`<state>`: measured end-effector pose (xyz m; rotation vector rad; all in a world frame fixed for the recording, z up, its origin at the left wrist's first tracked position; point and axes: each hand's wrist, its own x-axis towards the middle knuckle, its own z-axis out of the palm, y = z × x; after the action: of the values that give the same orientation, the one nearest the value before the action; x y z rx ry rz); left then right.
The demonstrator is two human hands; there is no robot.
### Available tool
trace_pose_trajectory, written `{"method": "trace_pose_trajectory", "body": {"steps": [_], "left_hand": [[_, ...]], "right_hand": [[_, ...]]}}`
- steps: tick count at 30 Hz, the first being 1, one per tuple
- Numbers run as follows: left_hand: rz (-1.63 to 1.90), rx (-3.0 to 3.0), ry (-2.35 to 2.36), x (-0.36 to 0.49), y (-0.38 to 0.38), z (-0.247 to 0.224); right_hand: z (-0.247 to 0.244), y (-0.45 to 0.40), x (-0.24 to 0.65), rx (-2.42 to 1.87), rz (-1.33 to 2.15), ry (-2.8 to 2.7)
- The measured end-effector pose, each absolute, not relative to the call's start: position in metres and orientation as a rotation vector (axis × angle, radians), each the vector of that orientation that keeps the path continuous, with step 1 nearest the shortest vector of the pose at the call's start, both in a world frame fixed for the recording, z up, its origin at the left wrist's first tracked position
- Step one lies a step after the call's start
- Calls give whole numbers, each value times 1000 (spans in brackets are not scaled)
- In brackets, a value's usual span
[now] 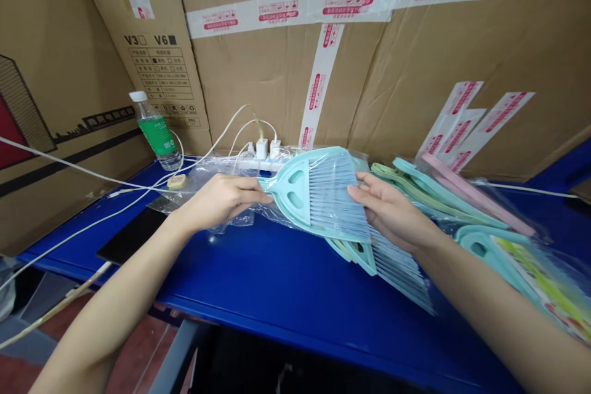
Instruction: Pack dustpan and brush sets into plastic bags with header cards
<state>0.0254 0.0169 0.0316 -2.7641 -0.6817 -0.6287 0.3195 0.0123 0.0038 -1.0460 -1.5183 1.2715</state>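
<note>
A mint-green hand broom (295,188) with pale blue bristles is held level above the blue table, with clear plastic around it. My left hand (231,196) is closed around its handle end. At the bristles, my right hand (385,203) grips the edge, thumb on top and fingers partly hidden behind. Beneath it lies another broom with bluish bristles (401,268), its mint frame partly covered. To the right, a wrapped mint dustpan or broom head (489,249) with a colourful printed card lies near my right forearm.
Green, mint and pink handles (475,194) lie bagged at the back right. A water bottle (159,135) stands at the left. White cables run to a power strip with chargers (268,151). Taped cardboard boxes (258,68) wall off the back. A black flat object (132,234) lies left on the table (277,301).
</note>
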Motion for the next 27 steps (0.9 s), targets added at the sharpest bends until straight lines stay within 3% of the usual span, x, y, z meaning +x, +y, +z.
{"method": "trace_pose_trajectory", "body": {"steps": [19, 27], "left_hand": [[-616, -2502, -918, 2, 18, 47], [-346, -2519, -1250, -29, 36, 50]], "right_hand": [[19, 13, 335, -1072, 1070, -1529], [15, 23, 340, -1072, 999, -1491]]}}
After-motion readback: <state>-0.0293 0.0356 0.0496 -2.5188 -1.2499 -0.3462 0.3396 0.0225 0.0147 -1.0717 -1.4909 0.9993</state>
